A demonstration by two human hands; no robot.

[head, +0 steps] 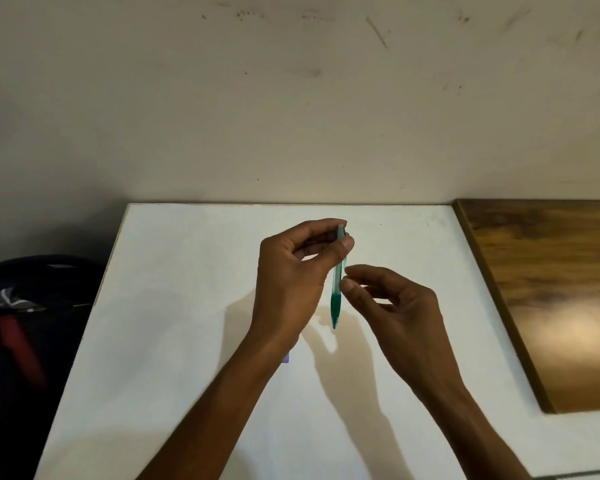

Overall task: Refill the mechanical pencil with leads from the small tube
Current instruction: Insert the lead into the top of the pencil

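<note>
A green translucent mechanical pencil hangs almost upright above the white table, tip pointing down. My left hand pinches its top end between thumb and fingers. My right hand is just to the right of the barrel, thumb and forefinger close to or touching its middle; whether they grip it I cannot tell. A small bluish bit peeks out from under my left wrist on the table; it may be the lead tube, mostly hidden.
A wooden board lies along the table's right side. A dark bag with a red strap sits on the floor to the left. A scuffed wall stands right behind the table.
</note>
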